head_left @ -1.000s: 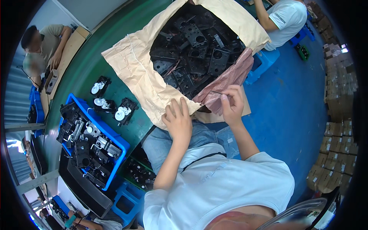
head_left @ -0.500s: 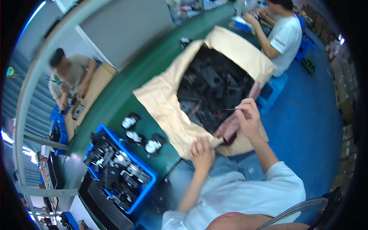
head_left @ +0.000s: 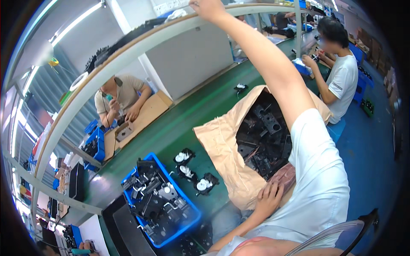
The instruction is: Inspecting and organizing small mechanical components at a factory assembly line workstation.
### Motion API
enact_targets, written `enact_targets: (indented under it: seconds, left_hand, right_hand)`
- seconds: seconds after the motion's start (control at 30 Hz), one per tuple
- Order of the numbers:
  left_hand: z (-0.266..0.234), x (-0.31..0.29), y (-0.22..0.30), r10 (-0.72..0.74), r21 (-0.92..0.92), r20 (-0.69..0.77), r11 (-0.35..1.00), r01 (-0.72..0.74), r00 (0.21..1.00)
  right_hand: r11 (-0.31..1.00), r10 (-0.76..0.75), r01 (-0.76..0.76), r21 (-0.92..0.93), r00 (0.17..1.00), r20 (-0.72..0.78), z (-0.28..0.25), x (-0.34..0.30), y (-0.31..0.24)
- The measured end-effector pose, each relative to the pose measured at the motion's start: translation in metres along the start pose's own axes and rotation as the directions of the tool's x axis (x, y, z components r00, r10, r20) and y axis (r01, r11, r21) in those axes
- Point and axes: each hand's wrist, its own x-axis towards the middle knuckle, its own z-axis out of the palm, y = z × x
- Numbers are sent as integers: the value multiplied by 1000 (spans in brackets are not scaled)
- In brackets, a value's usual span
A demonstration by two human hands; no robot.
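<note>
A tan paper bag [head_left: 222,158] with its mouth folded back stands in front of me, full of black moulded plastic parts [head_left: 267,121]. A reddish-brown plastic liner [head_left: 284,175] shows at its near rim. My left hand [head_left: 271,197] lies on that near rim, its fingers apart and resting over liner and paper. Across the bag's right side, my right arm stretches up to the shelf rail [head_left: 171,23]. My right hand [head_left: 208,7] is at that rail with its fingers bent together; the top edge of the picture cuts it, and anything between them is hidden.
Left of the bag, a blue crate [head_left: 194,215] holds black and metal assemblies. Several black assemblies with white wheels [head_left: 204,184] lie on the green bench [head_left: 158,132] between them. One co-worker [head_left: 124,98] sits across the bench, another [head_left: 341,81] at the far right.
My right hand has gone from above the bag, where it pinched a thin pin-like piece, up to the shelf. My left hand has shifted along the near rim to the liner. The view has tilted up.
</note>
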Motion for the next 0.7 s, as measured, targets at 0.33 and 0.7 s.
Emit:
enact_targets:
  seconds: [0.33, 0.7]
  left_hand:
    - [-68, 31, -70, -267, -215, -9, 942, 259, 964]
    - [-82, 187, -202, -571, -33, -56, 821, 570, 819]
  right_hand:
    - [961, -193, 228, 156, 958, -213, 31, -55, 22]
    - [997, 61, -67, -35, 438, 897, -103, -380, -44]
